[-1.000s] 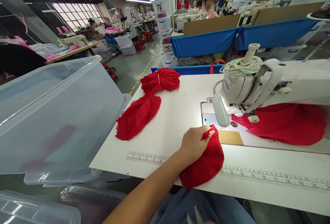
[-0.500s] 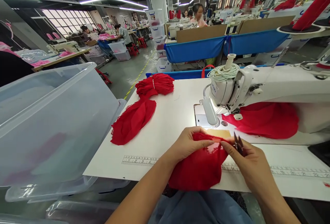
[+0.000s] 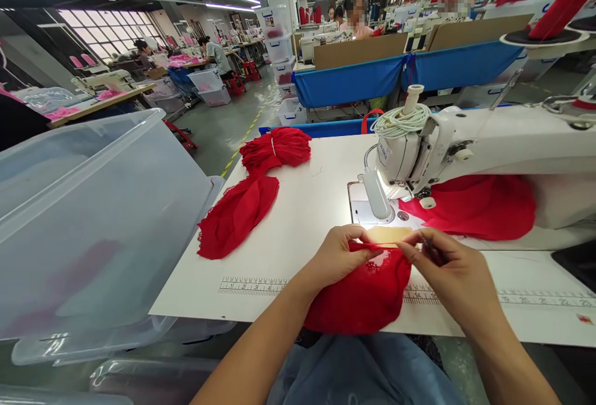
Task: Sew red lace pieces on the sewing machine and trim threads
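Note:
A red lace-trimmed fabric piece [image 3: 356, 305] hangs over the table's front edge, its upper edge stretched level between my two hands. My left hand [image 3: 334, 261] pinches that edge between thumb and fingers. At the other end my right hand [image 3: 454, 268] pinches the same piece, with dark thread snips [image 3: 434, 252] tucked in its fingers, partly hidden. Just beyond is the white sewing machine [image 3: 400, 156], with a yellowish patch [image 3: 388, 235] on the table before it. More red fabric [image 3: 484, 206] lies under the machine arm.
On the white table [image 3: 307, 218] at left lie a red fabric piece [image 3: 239, 215] and a tied red bundle [image 3: 277, 147]. A large translucent bin [image 3: 102, 225] stands left of the table. A printed ruler [image 3: 251, 286] runs along the front. Other people work farther back.
The fabric's upper edge is pulled straighter between my hands. My right hand has turned, so the snips' blades, upright before, are now mostly hidden. The view has shifted slightly.

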The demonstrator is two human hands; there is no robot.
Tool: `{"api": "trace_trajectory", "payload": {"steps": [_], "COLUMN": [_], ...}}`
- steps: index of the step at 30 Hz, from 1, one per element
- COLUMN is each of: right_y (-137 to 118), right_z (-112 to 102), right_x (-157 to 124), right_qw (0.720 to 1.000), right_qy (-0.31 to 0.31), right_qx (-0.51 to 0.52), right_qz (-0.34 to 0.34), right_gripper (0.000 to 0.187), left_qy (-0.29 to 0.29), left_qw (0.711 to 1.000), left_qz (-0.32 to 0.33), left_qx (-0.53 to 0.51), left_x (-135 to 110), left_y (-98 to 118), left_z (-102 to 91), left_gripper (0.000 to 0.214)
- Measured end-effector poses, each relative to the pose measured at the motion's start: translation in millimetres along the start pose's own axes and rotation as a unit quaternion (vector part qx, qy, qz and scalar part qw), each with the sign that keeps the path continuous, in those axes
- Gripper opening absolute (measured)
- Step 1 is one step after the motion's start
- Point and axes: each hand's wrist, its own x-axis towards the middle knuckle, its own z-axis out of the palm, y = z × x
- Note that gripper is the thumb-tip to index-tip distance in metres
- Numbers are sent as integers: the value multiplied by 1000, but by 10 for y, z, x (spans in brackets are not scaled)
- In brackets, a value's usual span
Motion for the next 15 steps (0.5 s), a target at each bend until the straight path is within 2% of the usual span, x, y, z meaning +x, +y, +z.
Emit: {"api": "trace_trajectory", "payload": {"steps": [2,4,6,10,12,15], "right_y": [20,31,31,34,52,80], "right_z": [-23,-31,-27,-22,-28,-40], "right_x": [-10,-28,-35,-4,11,5], "right_qw": [998,996,994,977,979,985], "right_qy": [54,76,60,-7,0,5], "right_qx": [5,25,82,198,186,161], "right_qz": [22,36,48,78,78,64], "right_gripper": [23,23,25,32,32,29], "left_qy": [-1,-6,3,31,2,-59], "left_qw": [1000,1000,997,977,975,977], "left_qz": [-4,9,33,60,65,81], "left_qx": [4,19,72,201,211,186], "left_x": [-2,2,14,30,18,-20], "left_y": [-9,-29,-64,-124,-98,28], "left_z": [-5,-8,-13,-37,-53,-54], "left_gripper": [16,11,7,11,5,27]}}
